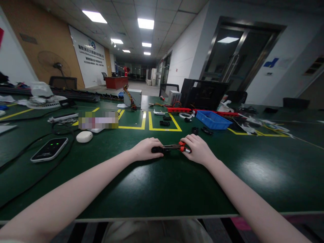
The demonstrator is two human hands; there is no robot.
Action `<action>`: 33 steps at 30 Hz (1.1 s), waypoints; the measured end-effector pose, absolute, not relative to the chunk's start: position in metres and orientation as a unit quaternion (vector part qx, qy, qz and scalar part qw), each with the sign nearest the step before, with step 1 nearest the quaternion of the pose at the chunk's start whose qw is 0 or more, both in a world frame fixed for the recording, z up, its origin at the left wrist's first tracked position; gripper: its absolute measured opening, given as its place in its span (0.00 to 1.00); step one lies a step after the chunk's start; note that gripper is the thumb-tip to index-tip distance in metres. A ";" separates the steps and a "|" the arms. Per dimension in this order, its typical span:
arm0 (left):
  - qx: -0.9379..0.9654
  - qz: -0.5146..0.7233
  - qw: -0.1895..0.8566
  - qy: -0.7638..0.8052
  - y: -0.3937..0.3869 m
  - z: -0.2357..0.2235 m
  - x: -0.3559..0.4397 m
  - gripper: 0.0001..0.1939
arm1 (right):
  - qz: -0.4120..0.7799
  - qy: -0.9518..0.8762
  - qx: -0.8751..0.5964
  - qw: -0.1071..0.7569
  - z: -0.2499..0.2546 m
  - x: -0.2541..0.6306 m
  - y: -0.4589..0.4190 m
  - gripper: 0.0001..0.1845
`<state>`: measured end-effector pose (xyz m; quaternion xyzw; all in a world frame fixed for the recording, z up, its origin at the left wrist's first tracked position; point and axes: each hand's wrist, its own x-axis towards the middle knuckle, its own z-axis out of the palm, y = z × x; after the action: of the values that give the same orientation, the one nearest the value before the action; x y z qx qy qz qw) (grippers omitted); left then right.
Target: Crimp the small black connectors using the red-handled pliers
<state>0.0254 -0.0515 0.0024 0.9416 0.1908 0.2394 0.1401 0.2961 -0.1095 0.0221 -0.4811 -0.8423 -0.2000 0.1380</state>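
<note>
My left hand (148, 148) is closed around a small black part (157, 150), whose kind I cannot make out, just above the green table (157, 189). From the right, my right hand (197, 148) grips a pair of pliers (181, 146) by its red handles. The jaws point left and reach the black part; whether they are clamped on it is too small to tell. Beyond my right hand lie two more small black pieces (207, 130). Further back, several similar black parts (165, 123) rest inside a yellow-taped rectangle.
A blue bin (213, 120) stands behind my right hand. To the left are a device with green lights (50, 149), a round white case (84, 136) and black cables. Power supply boxes (133, 98), a red strip (179, 110) and a black computer case (204, 94) line the back.
</note>
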 end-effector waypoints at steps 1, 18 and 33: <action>0.942 0.238 0.144 0.187 -0.052 0.003 0.025 0.12 | -0.201 -0.843 -0.480 0.134 0.022 0.296 -0.110 0.14; 0.934 0.259 0.189 0.158 -0.049 0.000 0.024 0.09 | -0.198 -0.825 -0.512 0.134 0.022 0.291 -0.108 0.13; 0.929 0.254 0.214 0.165 -0.048 0.000 0.024 0.09 | -0.184 -0.825 -0.513 0.151 0.020 0.290 -0.108 0.11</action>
<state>0.0242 -0.0478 0.0000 0.9288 0.1653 0.2538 0.2137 0.2897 -0.1082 0.0196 -0.5128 -0.8248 -0.1841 0.1510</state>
